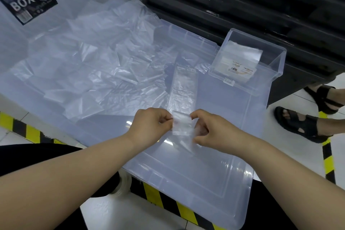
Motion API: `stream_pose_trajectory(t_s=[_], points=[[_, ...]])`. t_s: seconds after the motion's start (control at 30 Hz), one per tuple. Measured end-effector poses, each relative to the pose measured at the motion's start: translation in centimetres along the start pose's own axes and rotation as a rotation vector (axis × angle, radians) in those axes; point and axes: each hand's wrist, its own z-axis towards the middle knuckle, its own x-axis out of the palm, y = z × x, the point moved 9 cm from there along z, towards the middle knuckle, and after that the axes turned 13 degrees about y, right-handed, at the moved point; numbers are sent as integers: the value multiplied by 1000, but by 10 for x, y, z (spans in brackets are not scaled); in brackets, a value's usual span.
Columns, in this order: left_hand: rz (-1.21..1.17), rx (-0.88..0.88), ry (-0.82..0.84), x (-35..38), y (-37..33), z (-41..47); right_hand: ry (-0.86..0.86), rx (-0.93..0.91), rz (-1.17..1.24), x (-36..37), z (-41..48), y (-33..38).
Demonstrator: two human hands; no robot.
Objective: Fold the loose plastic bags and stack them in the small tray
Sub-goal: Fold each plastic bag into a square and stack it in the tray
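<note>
Both hands hold one small clear plastic bag point(182, 124) just above a large translucent lid point(214, 173). My left hand point(151, 124) pinches the bag's left edge with curled fingers. My right hand point(211, 132) pinches its right side. Several loose clear bags point(97, 58) lie spread over the lid's far left half. One long, narrow bag point(183, 87) lies flat just beyond my hands. The small clear tray point(276, 61) stands at the far right corner, with folded bags point(240, 56) stacked inside it.
A translucent storage box with a "BOX" label point(28, 0) stands at the far left. A black slatted rack point(261, 5) rises behind the tray. Another person's sandalled feet point(302, 117) stand on the white floor at right. Yellow-black tape point(177, 209) marks the floor.
</note>
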Motion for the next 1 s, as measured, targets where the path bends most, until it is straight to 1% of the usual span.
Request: stream_pose_trajectory(t_s=[0.1, 0.17, 0.27, 0.37, 0.5, 0.6, 0.73, 1.0], points=[[47, -45, 24, 0, 1, 2, -44, -68, -35, -9, -4, 11], [120, -64, 44, 0, -1, 3, -80, -120, -28, -15, -5, 17], [179, -66, 116, 4, -8, 5, -151, -169, 65, -23, -4, 22], [121, -104, 156, 3, -11, 4, -211, -147, 99, -32, 3, 20], [-38, -141, 176, 3, -10, 0, -258, -86, 46, -38, 15, 14], [-12, -149, 219, 7, -7, 0, -310, -74, 33, -39, 22, 12], [18, -111, 190, 6, -9, 1, -376, -63, 59, -41, 28, 10], [-18, -33, 83, -3, -9, 5, -423, 15, 152, -45, 35, -6]])
